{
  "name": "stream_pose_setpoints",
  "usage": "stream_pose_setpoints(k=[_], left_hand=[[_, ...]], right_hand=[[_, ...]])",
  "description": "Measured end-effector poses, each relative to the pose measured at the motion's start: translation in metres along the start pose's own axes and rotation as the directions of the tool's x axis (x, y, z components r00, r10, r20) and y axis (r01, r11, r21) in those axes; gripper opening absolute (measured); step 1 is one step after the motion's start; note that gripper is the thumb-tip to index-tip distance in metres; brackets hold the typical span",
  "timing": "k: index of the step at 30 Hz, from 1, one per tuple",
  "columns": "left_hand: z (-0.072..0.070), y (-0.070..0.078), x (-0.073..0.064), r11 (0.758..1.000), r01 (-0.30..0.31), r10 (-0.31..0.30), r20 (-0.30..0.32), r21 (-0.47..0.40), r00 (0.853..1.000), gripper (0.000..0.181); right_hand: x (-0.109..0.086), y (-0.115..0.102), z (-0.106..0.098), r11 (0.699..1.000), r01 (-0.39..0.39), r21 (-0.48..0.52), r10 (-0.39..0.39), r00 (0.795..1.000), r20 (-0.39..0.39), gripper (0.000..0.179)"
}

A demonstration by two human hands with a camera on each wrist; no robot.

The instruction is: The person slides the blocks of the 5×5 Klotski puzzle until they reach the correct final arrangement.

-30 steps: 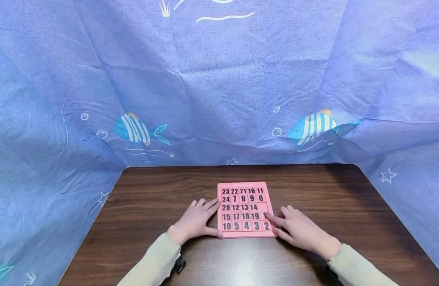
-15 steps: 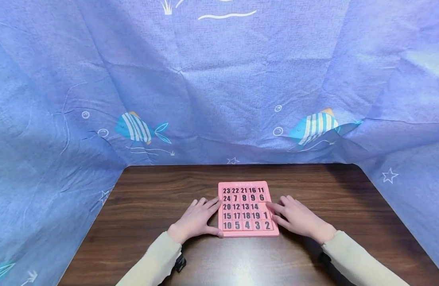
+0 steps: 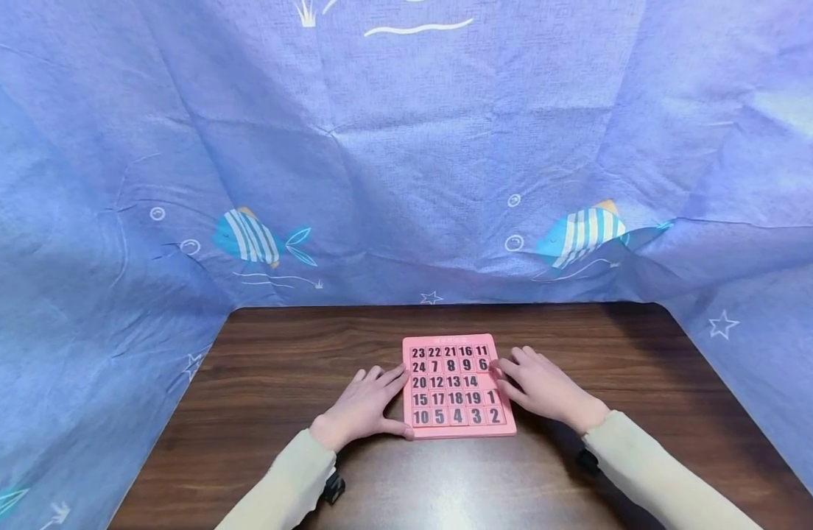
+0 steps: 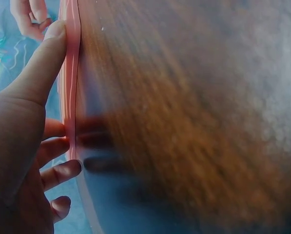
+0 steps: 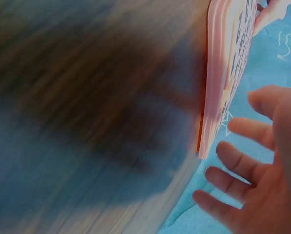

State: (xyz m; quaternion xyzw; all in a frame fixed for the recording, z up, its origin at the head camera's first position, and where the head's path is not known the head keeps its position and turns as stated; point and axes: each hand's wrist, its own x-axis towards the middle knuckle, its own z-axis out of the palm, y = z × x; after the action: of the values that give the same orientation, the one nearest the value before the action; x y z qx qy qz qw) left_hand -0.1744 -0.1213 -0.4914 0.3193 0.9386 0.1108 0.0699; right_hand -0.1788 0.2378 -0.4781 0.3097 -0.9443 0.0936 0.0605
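Note:
A pink number sliding puzzle (image 3: 459, 434) lies flat on the table in the head view. Its numbered tiles stand in rows, with a vacant slot (image 3: 487, 382) at the right end of the middle row. My left hand (image 3: 360, 408) rests along the puzzle's left edge, thumb (image 4: 40, 68) at the near corner and straight fingers farther up. My right hand (image 3: 542, 386) is at the right edge, index fingertip beside the 6 tile (image 3: 482, 364) and thumb near the vacant slot. In the right wrist view its fingers (image 5: 238, 161) are spread and loosely bent, holding nothing.
The dark wood table (image 3: 300, 338) has rounded far corners. A blue cloth (image 3: 406, 184) printed with fish and stars hangs behind and at both sides. Black straps (image 3: 333, 487) circle the wrists under pale sleeves (image 3: 280, 478).
My right hand has moved away from me along the puzzle's right side, from over the 1 tile to beside the 6 tile, uncovering the 1. The left hand stays in place.

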Motion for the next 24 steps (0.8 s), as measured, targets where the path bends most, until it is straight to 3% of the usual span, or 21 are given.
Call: stream_pose_setpoints(k=[4, 10, 24], left_hand=[[0.001, 0.001, 0.000, 1.000, 0.006, -0.006, 0.002, -0.015, 1.000, 0.108], [0.001, 0.002, 0.000, 0.999, 0.007, -0.007, 0.003, -0.031, 1.000, 0.107], [-0.002, 0.001, 0.000, 0.999, 0.009, -0.009, 0.004, -0.036, 1.000, 0.107]], right_hand=[[0.003, 0.000, 0.001, 1.000, 0.002, -0.016, -0.002, 1.000, 0.020, 0.042], [0.001, 0.001, 0.004, 1.000, -0.012, -0.027, 0.014, 0.997, 0.073, 0.045], [-0.018, -0.009, 0.005, 1.000, 0.013, -0.007, -0.013, 0.998, 0.062, 0.043]])
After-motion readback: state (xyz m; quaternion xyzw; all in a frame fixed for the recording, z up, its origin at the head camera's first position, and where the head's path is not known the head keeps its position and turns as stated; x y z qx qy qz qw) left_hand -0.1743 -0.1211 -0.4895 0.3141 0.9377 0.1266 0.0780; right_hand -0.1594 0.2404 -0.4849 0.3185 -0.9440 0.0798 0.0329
